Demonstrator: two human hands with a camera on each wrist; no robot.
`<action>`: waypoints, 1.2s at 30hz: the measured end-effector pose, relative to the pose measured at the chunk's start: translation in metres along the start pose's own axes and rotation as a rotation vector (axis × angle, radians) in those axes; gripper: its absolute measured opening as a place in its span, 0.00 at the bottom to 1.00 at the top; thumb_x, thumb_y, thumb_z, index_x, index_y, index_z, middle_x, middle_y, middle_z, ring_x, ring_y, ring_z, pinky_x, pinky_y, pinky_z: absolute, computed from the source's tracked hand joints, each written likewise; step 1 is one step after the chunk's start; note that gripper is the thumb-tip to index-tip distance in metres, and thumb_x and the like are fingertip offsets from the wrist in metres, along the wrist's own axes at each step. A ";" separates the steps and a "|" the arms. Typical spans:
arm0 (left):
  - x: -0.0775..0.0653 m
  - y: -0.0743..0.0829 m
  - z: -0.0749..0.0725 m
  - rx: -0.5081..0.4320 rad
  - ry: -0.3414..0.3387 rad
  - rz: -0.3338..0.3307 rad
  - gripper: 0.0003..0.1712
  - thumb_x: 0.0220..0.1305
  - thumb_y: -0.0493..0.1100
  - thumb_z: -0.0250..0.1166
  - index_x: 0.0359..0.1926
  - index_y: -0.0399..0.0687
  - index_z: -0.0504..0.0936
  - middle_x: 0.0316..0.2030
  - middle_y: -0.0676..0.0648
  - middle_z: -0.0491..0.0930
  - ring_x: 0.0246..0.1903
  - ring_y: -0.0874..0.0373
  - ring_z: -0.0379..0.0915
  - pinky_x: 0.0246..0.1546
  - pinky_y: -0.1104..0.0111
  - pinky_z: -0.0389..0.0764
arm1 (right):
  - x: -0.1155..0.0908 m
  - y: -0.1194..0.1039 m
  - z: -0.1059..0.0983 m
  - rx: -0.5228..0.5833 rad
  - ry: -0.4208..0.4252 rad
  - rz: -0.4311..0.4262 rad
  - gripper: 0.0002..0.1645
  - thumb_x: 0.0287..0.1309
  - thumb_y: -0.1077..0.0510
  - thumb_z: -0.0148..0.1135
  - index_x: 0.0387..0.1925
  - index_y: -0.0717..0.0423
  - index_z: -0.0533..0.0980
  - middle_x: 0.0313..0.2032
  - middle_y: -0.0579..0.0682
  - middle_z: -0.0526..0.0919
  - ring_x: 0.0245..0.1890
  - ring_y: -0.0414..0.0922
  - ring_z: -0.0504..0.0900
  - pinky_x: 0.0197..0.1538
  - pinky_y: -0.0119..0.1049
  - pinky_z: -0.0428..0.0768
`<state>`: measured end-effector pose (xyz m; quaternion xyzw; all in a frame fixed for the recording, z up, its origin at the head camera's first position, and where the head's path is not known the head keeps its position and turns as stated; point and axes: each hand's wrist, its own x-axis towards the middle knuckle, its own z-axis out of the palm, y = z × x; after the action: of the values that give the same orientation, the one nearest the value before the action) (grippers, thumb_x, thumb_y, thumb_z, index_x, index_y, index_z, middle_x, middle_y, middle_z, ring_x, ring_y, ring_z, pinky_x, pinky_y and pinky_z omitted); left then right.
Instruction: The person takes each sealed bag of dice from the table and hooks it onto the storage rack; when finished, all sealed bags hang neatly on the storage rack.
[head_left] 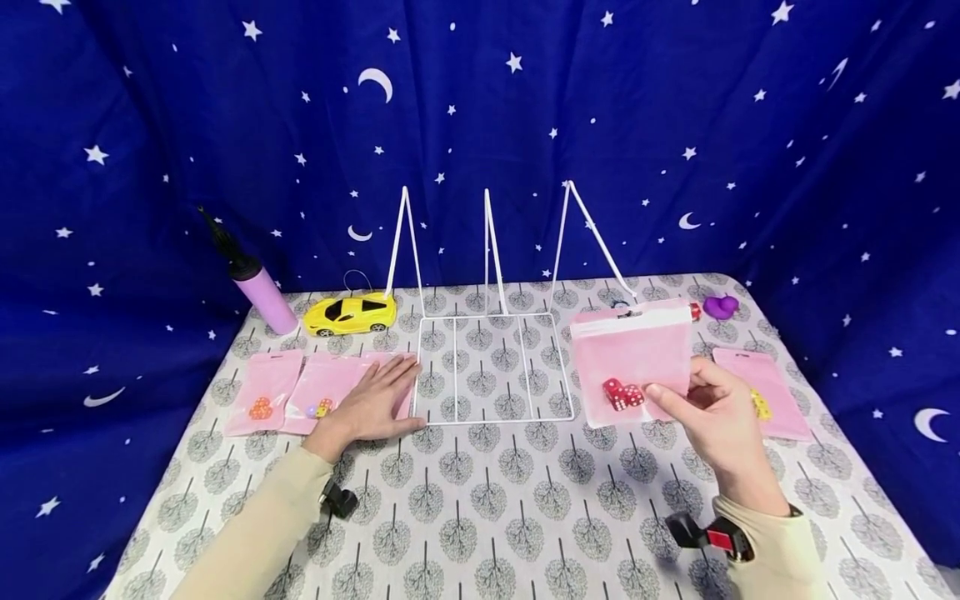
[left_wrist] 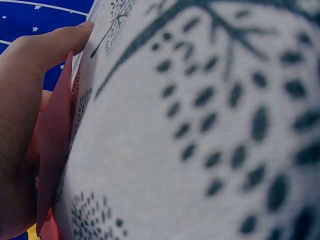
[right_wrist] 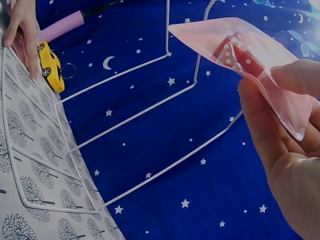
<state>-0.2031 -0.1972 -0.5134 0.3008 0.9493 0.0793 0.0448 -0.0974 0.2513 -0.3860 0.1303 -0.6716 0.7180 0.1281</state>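
**Pink pouch [head_left: 630,358] held up beside the white wire rack [head_left: 496,258]**

The step in hand looked to be bringing the pouch, with its red dice [head_left: 622,395], up to the rack; hanging had not been done, as none of the rack's arms bore anything. The next move seemed to call for keeping that pinch, turning the pouch's slotted top edge towards the tip of an arm, and leaving the frame undisturbed.

The right hand [head_left: 723,421] held the pouch by its lower right part, thumb across the front and fingers behind. It was raised off the worktop [head_left: 480,533], just right of the rack in the head view; the right wrist view showed the pouch tilted, against the curtain [right_wrist: 150,125].

The left hand [head_left: 378,400] lay low, holding nothing, its fingers straight and spread over another pouch [head_left: 407,403] at the rack's left side. Whether it also touched the frame could not be told. The left forearm reached in from the lower left, palm down.
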 end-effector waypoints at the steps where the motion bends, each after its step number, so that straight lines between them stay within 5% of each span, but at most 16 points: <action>1: 0.000 0.000 0.000 0.000 0.001 0.001 0.57 0.59 0.77 0.52 0.77 0.48 0.48 0.77 0.45 0.44 0.76 0.45 0.40 0.74 0.44 0.44 | 0.002 0.000 0.000 0.017 0.003 -0.009 0.17 0.50 0.82 0.60 0.37 0.63 0.81 0.36 0.47 0.89 0.32 0.40 0.87 0.35 0.29 0.85; 10: 0.001 0.000 -0.001 -0.006 -0.009 -0.001 0.57 0.59 0.77 0.53 0.77 0.47 0.48 0.77 0.45 0.44 0.76 0.45 0.40 0.74 0.44 0.44 | 0.013 0.007 0.002 0.186 -0.036 -0.081 0.21 0.51 0.86 0.53 0.39 0.65 0.80 0.37 0.50 0.88 0.34 0.41 0.86 0.37 0.28 0.85; 17: 0.002 -0.001 -0.002 -0.006 -0.006 -0.003 0.57 0.59 0.77 0.52 0.77 0.48 0.48 0.77 0.45 0.44 0.76 0.46 0.39 0.74 0.45 0.44 | 0.018 0.013 0.005 0.193 0.014 -0.076 0.23 0.50 0.86 0.53 0.37 0.61 0.81 0.35 0.49 0.89 0.31 0.40 0.86 0.34 0.26 0.84; 36: 0.001 -0.001 0.000 -0.008 -0.011 -0.006 0.58 0.58 0.78 0.51 0.77 0.48 0.48 0.77 0.46 0.43 0.76 0.46 0.39 0.74 0.45 0.44 | 0.035 0.027 0.011 0.216 0.129 -0.056 0.11 0.50 0.81 0.61 0.36 0.70 0.79 0.32 0.53 0.88 0.28 0.41 0.84 0.33 0.26 0.83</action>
<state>-0.2044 -0.1970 -0.5133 0.2980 0.9497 0.0810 0.0515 -0.1397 0.2386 -0.3981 0.1156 -0.5769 0.7892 0.1762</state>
